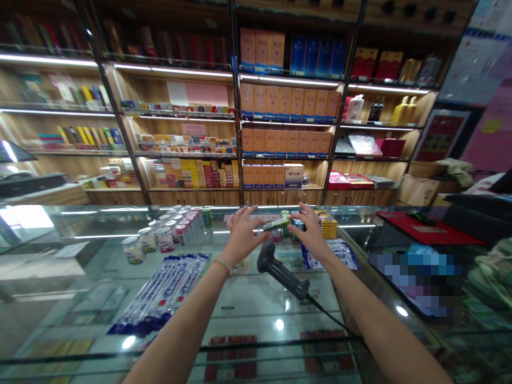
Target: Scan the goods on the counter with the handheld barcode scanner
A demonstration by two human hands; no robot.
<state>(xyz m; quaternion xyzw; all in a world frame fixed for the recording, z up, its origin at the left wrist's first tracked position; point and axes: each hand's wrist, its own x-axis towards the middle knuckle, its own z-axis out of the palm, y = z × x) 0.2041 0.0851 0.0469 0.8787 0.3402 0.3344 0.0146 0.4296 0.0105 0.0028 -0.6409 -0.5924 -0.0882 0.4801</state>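
Above the glass counter, a slim green-and-white pack (276, 223), which looks like chewing gum, is held level between both hands. My left hand (245, 230) pinches its left end between thumb and fingers. At the other end, the fingertips of my right hand (310, 230) grip the pack. Below and between my arms lies a black handheld barcode scanner (284, 272), its cable running to the lower right. Small green containers (285, 230) stand just behind the pack, partly hidden by it and my right hand.
Blue-and-white long candy packs (168, 290) lie on the left, before several white-lidded jars (134, 250). More blue packets (338, 255) and yellow boxes (328, 225) are by my right arm. A red mat (430, 228) lies right; stocked shelves (236, 120) line the back wall.
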